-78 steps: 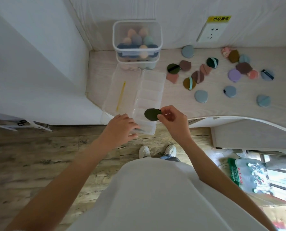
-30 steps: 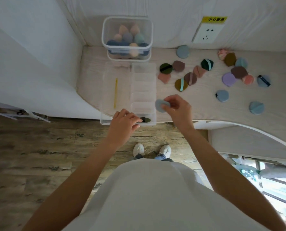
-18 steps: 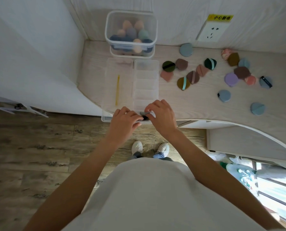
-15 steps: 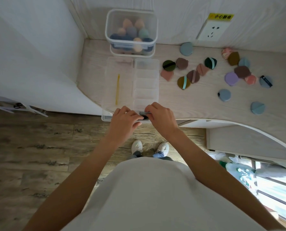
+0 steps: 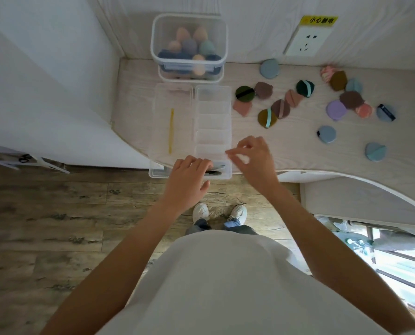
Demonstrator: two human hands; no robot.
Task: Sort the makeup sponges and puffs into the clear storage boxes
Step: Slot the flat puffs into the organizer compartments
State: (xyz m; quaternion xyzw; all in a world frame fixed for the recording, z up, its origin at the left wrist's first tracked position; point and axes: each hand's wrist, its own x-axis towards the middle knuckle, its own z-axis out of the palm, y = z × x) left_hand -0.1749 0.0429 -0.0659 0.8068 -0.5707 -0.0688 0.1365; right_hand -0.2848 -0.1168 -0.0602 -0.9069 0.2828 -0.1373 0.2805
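Observation:
A clear divided storage box [image 5: 213, 117] lies open on the pale wooden table [image 5: 286, 146], its flat lid [image 5: 173, 122] hinged to the left. Two puffs [image 5: 216, 169], one grey-blue and one dark green, stand on edge in the nearest compartment. My left hand [image 5: 189, 180] rests on the box's near end, its fingertips against those puffs. Just right of the box, my right hand [image 5: 252, 158] hovers with loosely curled fingers that hold nothing. Several flat puffs [image 5: 269, 110] in many colours lie scattered across the table to the right.
Two stacked clear tubs [image 5: 189, 47] with egg-shaped sponges stand at the back against the wall. A wall socket [image 5: 304, 43] sits behind the puffs. A white panel [image 5: 44, 81] borders the table's left side. The table's curved front edge [image 5: 346, 175] overhangs wooden floor.
My right hand picked a grey-blue puff off the table, pushed it into the nearest compartment beside the dark green puff, let go and has lifted away to the right. My left hand stayed on the box.

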